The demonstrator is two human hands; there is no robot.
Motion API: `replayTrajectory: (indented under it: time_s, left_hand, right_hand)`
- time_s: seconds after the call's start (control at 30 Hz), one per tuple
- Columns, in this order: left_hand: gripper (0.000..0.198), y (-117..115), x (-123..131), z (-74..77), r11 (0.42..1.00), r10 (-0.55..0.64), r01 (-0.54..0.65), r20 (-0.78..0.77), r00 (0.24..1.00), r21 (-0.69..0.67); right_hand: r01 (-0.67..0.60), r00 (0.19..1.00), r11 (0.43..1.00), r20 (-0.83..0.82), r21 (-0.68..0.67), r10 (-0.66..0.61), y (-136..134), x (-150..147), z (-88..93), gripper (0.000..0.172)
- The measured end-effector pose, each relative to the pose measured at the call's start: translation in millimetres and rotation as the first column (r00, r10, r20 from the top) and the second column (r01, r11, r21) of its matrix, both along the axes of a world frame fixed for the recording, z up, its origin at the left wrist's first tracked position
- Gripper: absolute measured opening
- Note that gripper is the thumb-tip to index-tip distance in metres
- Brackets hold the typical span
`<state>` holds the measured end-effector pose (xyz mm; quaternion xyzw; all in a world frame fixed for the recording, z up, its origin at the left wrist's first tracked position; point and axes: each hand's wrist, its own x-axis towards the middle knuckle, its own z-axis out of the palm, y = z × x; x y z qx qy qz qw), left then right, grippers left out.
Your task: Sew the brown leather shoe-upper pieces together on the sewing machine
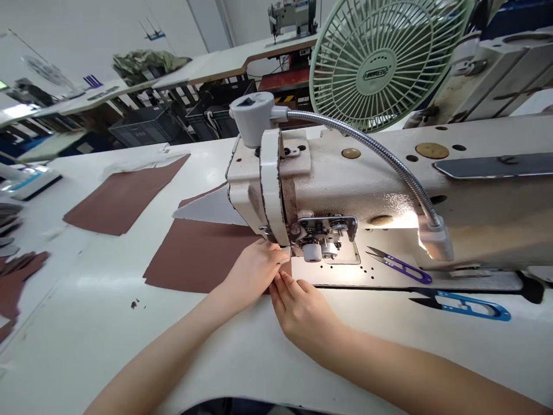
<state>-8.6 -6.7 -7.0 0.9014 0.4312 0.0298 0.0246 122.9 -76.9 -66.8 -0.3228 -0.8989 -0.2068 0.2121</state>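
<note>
A brown fabric piece lies flat to the left of the sewing machine, its right end beneath the machine's head. A corner of it is folded over and shows a pale grey underside. My left hand is closed on the fabric's edge close to the needle area, thumb and fingers together beside a small light-coloured bit. Just in front of it, my right hand pinches the same edge, fingertips touching the left hand's. The needle and presser foot are hidden behind the machine's head.
Purple thread snips lie on the machine bed, with larger blue snips in front. A flexible lamp shines on the bed. Behind stands a green fan. Another brown piece and scraps lie left.
</note>
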Motion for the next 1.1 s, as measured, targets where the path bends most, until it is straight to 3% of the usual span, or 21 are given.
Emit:
replayTrajectory:
  time_s: [0.2, 0.3, 0.5, 0.87, 1.1]
  left_hand:
    - [0.022, -3, 2, 3.9, 1.000, -0.022, 0.022, -0.043, 0.999, -0.008]
    - [0.022, 0, -3, 7.6, 0.998, -0.050, 0.050, -0.012, 0.999, -0.043]
    - [0.023, 4, -7, 2.8, 0.998, 0.011, -0.007, 0.062, 0.998, -0.064]
    - [0.025, 6, 0, 1.7, 0.995, 0.059, -0.053, 0.065, 0.996, -0.080]
    - [0.028, 13, 5, -1.1, 0.992, 0.111, -0.104, 0.100, 0.989, -0.073]
  right_hand:
    - [0.003, 1.000, 0.998, 0.022, -0.070, -0.001, 5, -1, -4.7, 0.035]
    - [0.008, 1.000, 0.984, -0.017, -0.177, -0.011, 0, -4, -7.7, 0.039]
    - [-0.029, 0.996, 0.936, -0.085, -0.351, -0.001, -8, -12, -7.1, 0.041]
    - [0.068, 0.994, 0.886, -0.047, -0.459, -0.101, -2, -18, -6.0, 0.061]
    - [0.104, 0.987, 0.862, -0.054, -0.496, -0.150, 8, -15, 1.5, 0.061]
